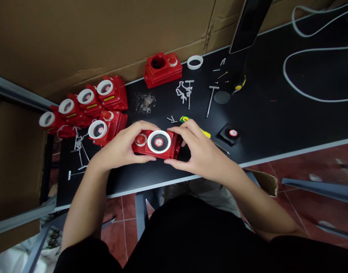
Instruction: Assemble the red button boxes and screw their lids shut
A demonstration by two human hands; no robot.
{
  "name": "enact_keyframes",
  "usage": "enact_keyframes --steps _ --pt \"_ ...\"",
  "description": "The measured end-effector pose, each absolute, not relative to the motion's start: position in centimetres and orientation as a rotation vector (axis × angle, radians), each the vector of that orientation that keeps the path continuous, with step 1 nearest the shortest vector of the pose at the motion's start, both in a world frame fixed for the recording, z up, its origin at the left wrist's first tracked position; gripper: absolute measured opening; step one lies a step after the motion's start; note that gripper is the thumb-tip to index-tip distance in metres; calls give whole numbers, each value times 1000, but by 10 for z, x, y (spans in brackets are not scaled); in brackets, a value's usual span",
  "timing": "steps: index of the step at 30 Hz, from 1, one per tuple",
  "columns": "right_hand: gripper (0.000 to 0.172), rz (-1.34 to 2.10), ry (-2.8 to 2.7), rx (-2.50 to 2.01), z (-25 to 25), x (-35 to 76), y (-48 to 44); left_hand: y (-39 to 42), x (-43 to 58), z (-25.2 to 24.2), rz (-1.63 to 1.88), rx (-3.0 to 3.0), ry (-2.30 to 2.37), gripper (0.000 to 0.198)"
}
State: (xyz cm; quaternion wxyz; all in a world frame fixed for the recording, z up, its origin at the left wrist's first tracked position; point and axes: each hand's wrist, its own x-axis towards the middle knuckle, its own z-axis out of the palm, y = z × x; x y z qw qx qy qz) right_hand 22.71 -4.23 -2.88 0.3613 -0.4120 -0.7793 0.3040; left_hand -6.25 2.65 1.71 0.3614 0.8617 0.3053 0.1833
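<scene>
Between my two hands is a red alarm box (144,152) with a white ring (169,145) around a black disc that bears a red-and-white emblem. My left hand (127,147) grips its left end, beside the red button (141,139). My right hand (197,154) closes on its right end, with thumb at the near edge and fingers at the far edge. The box is over the front part of the black table; whether it rests there I cannot tell. A yellow-green screwdriver (205,134) lies partly hidden behind my right hand.
Several red alarm boxes (117,94) stand at the left. An opened red box (162,76) sits at the back near a loose white ring (195,67). T-handled tools (210,101), screws (171,120), a glass disc (222,97) and a black square part (230,134) lie on the table (264,110).
</scene>
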Motion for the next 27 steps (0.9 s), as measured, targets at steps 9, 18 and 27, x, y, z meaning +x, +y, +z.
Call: enact_keyframes --steps 9,18,27 --pt "59 807 -2002 -1084 -27 228 -40 29 -62 3 566 2130 716 70" --pt "58 807 -2019 -1101 -27 228 -41 30 -55 9 494 2153 822 64" --pt "62 754 -1981 -1173 -29 223 -46 36 -50 17 408 2114 809 64"
